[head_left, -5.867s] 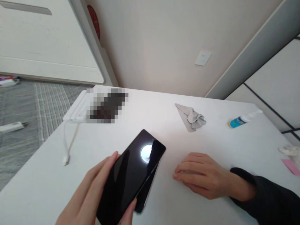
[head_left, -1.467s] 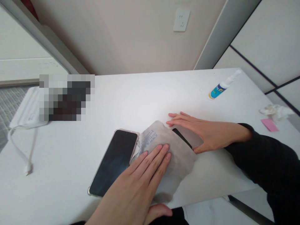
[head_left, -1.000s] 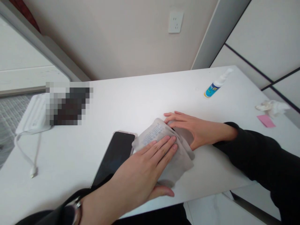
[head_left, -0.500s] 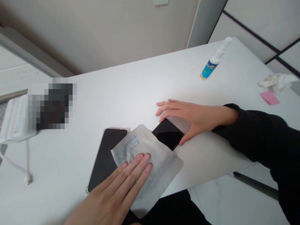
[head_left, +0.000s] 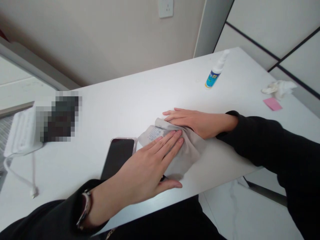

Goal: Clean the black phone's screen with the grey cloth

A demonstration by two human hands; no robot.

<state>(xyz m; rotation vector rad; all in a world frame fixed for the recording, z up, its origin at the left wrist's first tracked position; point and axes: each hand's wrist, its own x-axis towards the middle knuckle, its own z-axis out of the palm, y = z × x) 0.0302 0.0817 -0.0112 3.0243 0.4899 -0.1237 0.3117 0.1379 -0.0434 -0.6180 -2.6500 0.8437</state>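
Under my flattened left hand (head_left: 146,168) lies a thin grey cloth (head_left: 192,150) with faint blue print, bunched into folds near the fingertips. Its fingers are straight and press the cloth down, with the thumb apart. The cloth covers a black phone, of which only a small dark bit shows by my left thumb. My right hand (head_left: 195,121) steadies the phone at its far right side; the cloth hides its thumb and part of its grip. Another phone (head_left: 118,155), dark-screened in a clear case, rests to the left, partly behind my left hand and wrist.
A white spray bottle (head_left: 212,78) with a blue label stands at the back right of the white table (head_left: 120,103). Farther right are a pink paper (head_left: 272,104) and a crumpled tissue (head_left: 280,88). A white power strip (head_left: 23,131) with a cable sits at left, beside a blurred-out dark item.
My left hand has slid the cloth forward and right, so it now covers the black phone that showed before. The cloth has bunched up against my right hand, whose thumb is now hidden.
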